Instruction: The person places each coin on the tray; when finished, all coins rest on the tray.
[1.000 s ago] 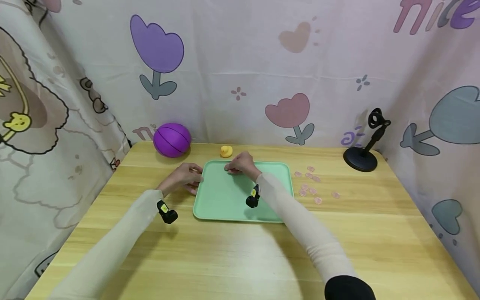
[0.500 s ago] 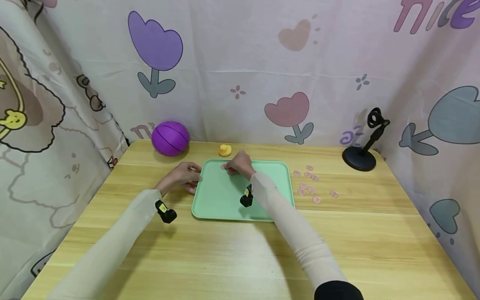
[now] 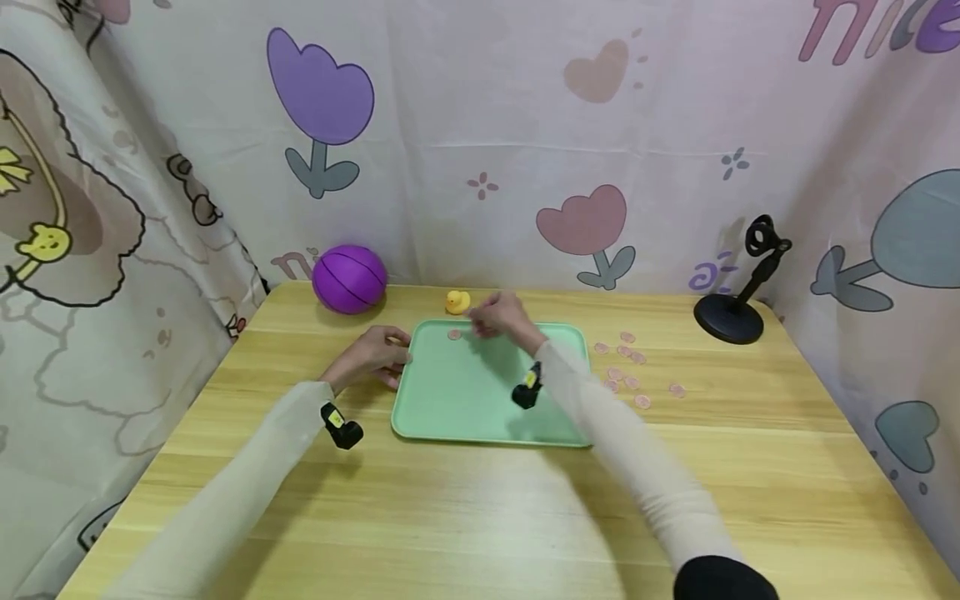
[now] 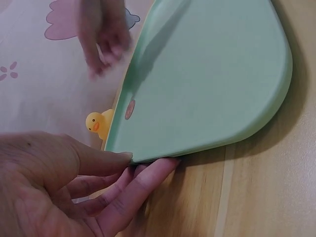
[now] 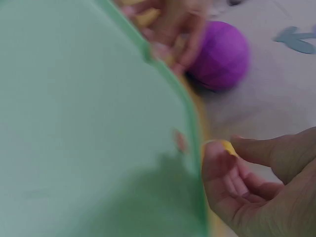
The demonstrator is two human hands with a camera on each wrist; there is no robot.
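Note:
A green tray [image 3: 487, 400] lies on the wooden table. One small pinkish coin-like disc [image 3: 454, 334] sits flat inside it, near the far left corner. At the tray's left edge, my left hand [image 3: 375, 354] pinches the rim; the left wrist view shows the thumb [image 4: 111, 163] on top and the fingers against the outer side. My right hand [image 3: 504, 317] is raised over the tray's far edge, to the right of the disc. In the right wrist view its thumb [image 5: 259, 149] and index finger are apart, with nothing between them.
Several matching discs [image 3: 624, 351] are scattered on the table right of the tray. A yellow toy duck [image 3: 457, 302] stands behind the tray. Farther left is a purple ball [image 3: 349, 279]. A black stand [image 3: 729, 318] occupies the back right corner, before a printed curtain [image 3: 450, 100].
My right hand has let go of the disc, which now lies uncovered on the tray. That hand has risen and moved right. My left hand keeps its place on the rim.

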